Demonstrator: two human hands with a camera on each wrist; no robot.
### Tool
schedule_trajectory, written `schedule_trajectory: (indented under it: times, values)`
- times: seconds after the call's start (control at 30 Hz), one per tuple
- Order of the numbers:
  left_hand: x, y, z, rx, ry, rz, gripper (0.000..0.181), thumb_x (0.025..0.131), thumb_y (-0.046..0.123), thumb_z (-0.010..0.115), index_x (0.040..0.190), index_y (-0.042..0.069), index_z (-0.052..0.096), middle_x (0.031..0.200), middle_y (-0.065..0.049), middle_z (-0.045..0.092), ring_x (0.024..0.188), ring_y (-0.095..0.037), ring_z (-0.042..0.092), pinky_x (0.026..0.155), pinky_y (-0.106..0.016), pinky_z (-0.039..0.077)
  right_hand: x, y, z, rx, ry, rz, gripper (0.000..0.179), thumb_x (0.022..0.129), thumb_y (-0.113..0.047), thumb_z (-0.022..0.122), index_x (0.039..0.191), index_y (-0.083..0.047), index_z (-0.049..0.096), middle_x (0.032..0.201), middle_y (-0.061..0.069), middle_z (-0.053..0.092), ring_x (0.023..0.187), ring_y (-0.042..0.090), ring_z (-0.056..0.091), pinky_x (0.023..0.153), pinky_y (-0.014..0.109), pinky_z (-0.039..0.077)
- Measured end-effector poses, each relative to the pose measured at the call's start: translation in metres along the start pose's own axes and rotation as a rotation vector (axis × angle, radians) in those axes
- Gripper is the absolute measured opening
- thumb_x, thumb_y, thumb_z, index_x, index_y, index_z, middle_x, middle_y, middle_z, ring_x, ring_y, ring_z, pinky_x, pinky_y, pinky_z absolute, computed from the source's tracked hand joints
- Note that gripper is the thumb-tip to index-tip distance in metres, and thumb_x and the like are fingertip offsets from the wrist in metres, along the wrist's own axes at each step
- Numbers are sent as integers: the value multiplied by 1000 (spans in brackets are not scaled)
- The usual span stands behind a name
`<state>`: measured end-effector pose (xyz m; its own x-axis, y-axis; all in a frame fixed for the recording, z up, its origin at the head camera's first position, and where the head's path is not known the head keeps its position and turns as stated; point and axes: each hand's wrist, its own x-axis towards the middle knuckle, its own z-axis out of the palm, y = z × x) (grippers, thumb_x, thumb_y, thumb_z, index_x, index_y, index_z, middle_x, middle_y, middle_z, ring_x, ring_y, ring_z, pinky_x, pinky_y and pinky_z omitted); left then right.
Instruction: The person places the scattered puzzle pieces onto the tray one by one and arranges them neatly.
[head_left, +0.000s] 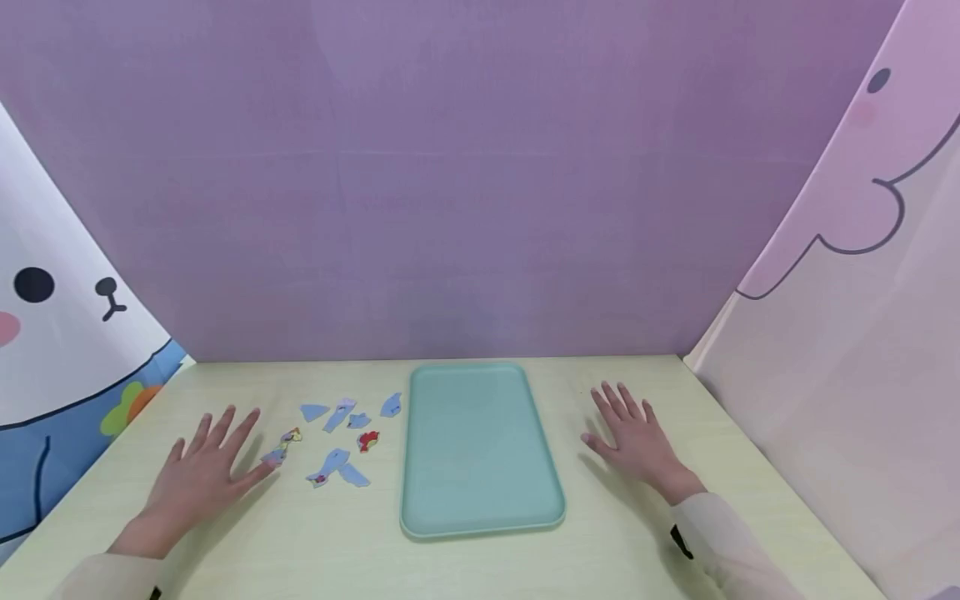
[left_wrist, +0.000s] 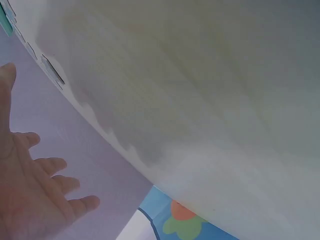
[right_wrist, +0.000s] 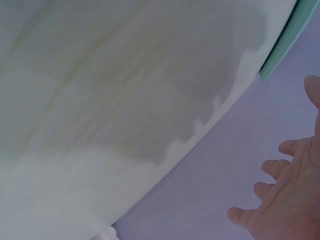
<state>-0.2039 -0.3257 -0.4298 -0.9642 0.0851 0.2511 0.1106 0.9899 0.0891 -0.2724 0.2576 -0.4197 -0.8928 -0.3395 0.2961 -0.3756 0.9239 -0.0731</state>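
My left hand (head_left: 197,479) is spread over the left side of the table, fingers straight and holding nothing. Its thumb tip overlaps a blue and yellow flat piece (head_left: 276,456) in the head view. Several more irregular, thin, puzzle-like pieces lie scattered between that hand and the tray, among them a light blue piece (head_left: 315,412), a red-printed piece (head_left: 368,441) and a larger blue one (head_left: 334,460). Right of the tray, my right hand (head_left: 637,443) is also spread with nothing in it. The left wrist view shows a piece edge-on (left_wrist: 52,69) beyond the left palm.
A pale green rectangular tray (head_left: 480,450) with a low rim lies mid-table. The light wooden table (head_left: 480,571) ends at a purple backdrop (head_left: 480,183). Cartoon-printed panels flank it, a white and blue one (head_left: 67,358) on the left and a pink one (head_left: 832,350) on the right.
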Motion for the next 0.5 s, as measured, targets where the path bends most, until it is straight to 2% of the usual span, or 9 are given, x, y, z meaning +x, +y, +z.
schedule_trajectory:
  times: [0.3,0.5]
  values:
    - [2,9,-2,18,1,36,84,82,63,49,145,13,22,140,-29,31,125,-52,28,92,-70,25,-1,-18,2,21,5,-73,71,87,-48,52,142,-9,32,149,13,26,138,35,20,105,60,18]
    - [3,15,-2,29,22,64,83,79,61,55,140,9,32,135,-28,39,120,-50,36,85,-66,35,-2,-30,3,32,13,-124,67,86,-45,55,140,-9,36,147,14,31,137,34,24,106,58,21]
